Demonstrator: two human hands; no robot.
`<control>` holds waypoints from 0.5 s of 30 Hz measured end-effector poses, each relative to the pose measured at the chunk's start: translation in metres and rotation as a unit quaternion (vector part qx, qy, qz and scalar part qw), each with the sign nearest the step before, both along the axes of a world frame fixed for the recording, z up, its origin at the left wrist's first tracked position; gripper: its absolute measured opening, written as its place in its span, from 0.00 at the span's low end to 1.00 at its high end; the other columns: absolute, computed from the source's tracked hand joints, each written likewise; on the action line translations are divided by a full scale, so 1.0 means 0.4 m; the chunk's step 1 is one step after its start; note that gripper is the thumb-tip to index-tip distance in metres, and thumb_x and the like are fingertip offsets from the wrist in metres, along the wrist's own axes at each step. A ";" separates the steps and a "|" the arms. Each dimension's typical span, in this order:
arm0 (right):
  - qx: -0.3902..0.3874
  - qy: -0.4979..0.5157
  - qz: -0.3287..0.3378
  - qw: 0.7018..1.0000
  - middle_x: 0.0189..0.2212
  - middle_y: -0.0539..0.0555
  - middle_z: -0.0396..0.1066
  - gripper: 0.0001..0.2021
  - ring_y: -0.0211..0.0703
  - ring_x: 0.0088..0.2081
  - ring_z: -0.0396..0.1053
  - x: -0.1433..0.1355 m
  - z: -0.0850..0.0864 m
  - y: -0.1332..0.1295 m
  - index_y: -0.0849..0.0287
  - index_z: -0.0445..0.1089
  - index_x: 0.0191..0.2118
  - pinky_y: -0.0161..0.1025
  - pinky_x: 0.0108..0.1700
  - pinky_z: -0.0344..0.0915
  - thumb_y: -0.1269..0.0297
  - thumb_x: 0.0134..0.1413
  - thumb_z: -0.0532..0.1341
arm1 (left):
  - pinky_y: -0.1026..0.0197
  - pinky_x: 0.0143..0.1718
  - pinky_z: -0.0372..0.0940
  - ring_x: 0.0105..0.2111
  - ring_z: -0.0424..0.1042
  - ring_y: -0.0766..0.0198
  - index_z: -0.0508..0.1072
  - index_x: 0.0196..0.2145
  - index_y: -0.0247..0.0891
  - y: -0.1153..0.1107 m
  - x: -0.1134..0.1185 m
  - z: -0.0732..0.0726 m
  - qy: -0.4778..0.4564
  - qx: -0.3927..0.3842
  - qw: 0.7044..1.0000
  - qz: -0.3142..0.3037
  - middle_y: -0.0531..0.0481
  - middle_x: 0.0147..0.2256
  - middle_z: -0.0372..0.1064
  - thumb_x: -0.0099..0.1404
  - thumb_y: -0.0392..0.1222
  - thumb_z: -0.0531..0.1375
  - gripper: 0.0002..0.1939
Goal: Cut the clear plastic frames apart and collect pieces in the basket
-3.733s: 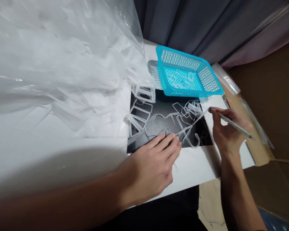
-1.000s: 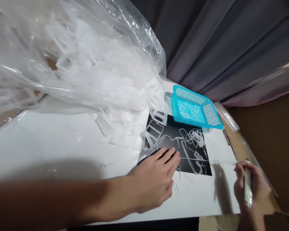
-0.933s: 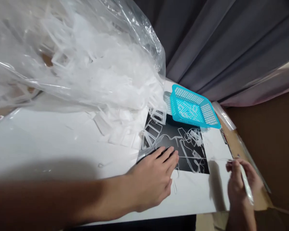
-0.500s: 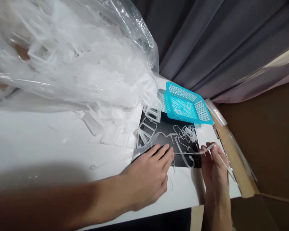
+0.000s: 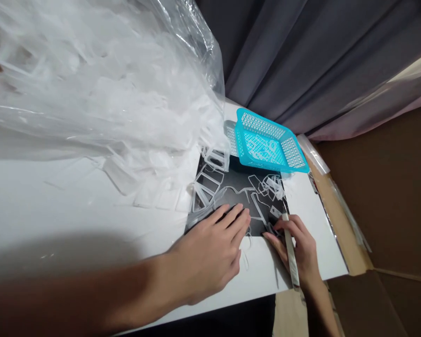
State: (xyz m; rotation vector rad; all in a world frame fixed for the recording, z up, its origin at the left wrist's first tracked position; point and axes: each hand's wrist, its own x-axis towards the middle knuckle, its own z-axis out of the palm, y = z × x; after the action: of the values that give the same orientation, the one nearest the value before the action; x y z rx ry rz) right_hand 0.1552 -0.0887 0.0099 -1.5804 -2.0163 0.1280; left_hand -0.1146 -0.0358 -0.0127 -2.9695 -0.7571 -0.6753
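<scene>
My left hand lies palm down with its fingers stretched out, over clear plastic strips and the black mat. My right hand is at the mat's near right corner, with a slim pale-handled tool held in its fingers; the tool's narrow tip points away from me and its kind is unclear. The thumb and fingertips close in on a hooked clear plastic piece; whether they grip it is hard to see. A tangle of clear plastic scraps lies just beyond the right hand.
Behind the mat a turquoise basket holds several small clear pieces. A large clear bag of whitish plastic frames fills the left and spills onto the white table. Grey curtains hang behind; brown cardboard stands at right.
My right hand has moved left and turned, letting go of the raised strip end it held; the tool now stands across its fingers. My left hand stays flat. The view has shifted slightly.
</scene>
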 end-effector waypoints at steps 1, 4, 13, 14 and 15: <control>0.011 -0.020 -0.011 1.000 0.37 0.51 0.72 0.07 0.42 0.35 0.75 0.003 -0.002 -0.003 0.54 0.73 0.41 0.37 0.39 0.72 0.63 0.69 0.71 | 0.41 0.72 0.53 0.72 0.64 0.42 0.67 0.72 0.21 0.000 0.001 0.000 0.001 -0.001 1.000 -0.001 0.32 0.72 0.65 0.81 0.49 0.53 0.33; 0.023 -0.052 -0.025 0.998 0.36 0.50 0.71 0.03 0.40 0.34 0.74 0.009 -0.004 -0.015 0.54 0.75 0.42 0.36 0.37 0.70 0.66 0.72 0.68 | 0.41 0.72 0.52 0.72 0.64 0.42 0.66 0.72 0.21 -0.001 0.001 0.002 0.005 -0.004 1.000 -0.001 0.32 0.72 0.65 0.81 0.49 0.52 0.33; 0.143 0.394 -0.151 0.895 0.35 0.51 0.73 0.08 0.38 0.33 0.69 0.050 -0.001 -0.014 0.57 0.78 0.36 0.36 0.36 0.66 0.61 0.62 0.75 | 0.41 0.72 0.54 0.73 0.63 0.43 0.66 0.73 0.23 0.002 -0.003 0.002 0.014 -0.002 1.000 0.005 0.35 0.73 0.64 0.82 0.49 0.50 0.32; 0.154 0.462 -0.171 0.856 0.35 0.51 0.74 0.10 0.37 0.33 0.69 0.055 0.000 -0.007 0.57 0.78 0.36 0.36 0.36 0.67 0.59 0.59 0.77 | 0.40 0.72 0.54 0.73 0.63 0.42 0.67 0.72 0.23 0.001 -0.003 0.002 0.013 -0.001 1.000 0.003 0.34 0.73 0.65 0.82 0.49 0.50 0.32; 0.154 0.514 -0.185 0.824 0.36 0.50 0.74 0.12 0.36 0.33 0.69 0.058 0.002 0.000 0.58 0.78 0.36 0.35 0.36 0.67 0.58 0.57 0.78 | 0.40 0.72 0.54 0.73 0.63 0.42 0.67 0.72 0.23 0.001 -0.002 0.001 0.013 0.000 1.000 0.001 0.35 0.73 0.65 0.81 0.49 0.50 0.32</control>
State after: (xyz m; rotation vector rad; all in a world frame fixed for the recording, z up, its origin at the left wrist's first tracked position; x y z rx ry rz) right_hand 0.1785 -0.0886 0.0108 -1.2323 -0.8237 0.3858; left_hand -0.1156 -0.0356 -0.0122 -2.9702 -0.7591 -0.6351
